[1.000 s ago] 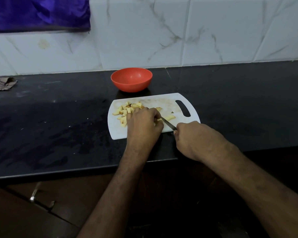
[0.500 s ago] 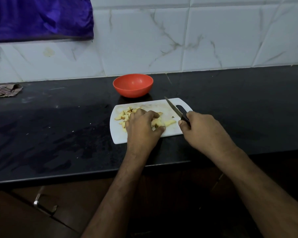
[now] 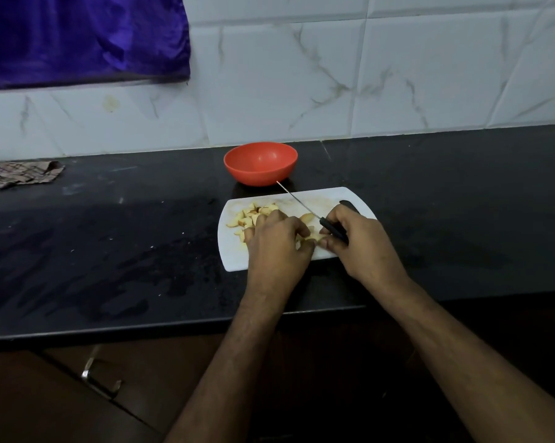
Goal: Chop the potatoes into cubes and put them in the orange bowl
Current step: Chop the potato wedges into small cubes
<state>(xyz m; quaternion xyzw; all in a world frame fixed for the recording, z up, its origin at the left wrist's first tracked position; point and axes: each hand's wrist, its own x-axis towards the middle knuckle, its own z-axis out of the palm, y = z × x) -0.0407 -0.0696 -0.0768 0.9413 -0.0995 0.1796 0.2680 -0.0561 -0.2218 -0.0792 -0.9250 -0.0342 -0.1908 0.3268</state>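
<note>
A white cutting board (image 3: 234, 257) lies on the black counter. Several pale potato cubes (image 3: 249, 217) are piled on its left half. My left hand (image 3: 277, 244) rests on the board over the potato pieces, fingers curled on them. My right hand (image 3: 357, 243) grips the black handle of a knife (image 3: 301, 204); the thin blade points up and to the left, its tip close to the bowl. The orange bowl (image 3: 260, 164) stands just behind the board and looks empty.
A crumpled checked cloth (image 3: 17, 175) lies at the far left of the counter (image 3: 110, 251). A purple cloth (image 3: 78, 39) hangs on the tiled wall. Below the counter edge is a drawer with a metal handle (image 3: 97, 375).
My right hand has lifted the knife off the potato and swung its blade up toward the bowl, then moved in beside my left hand. My left hand stays on the potato pieces.
</note>
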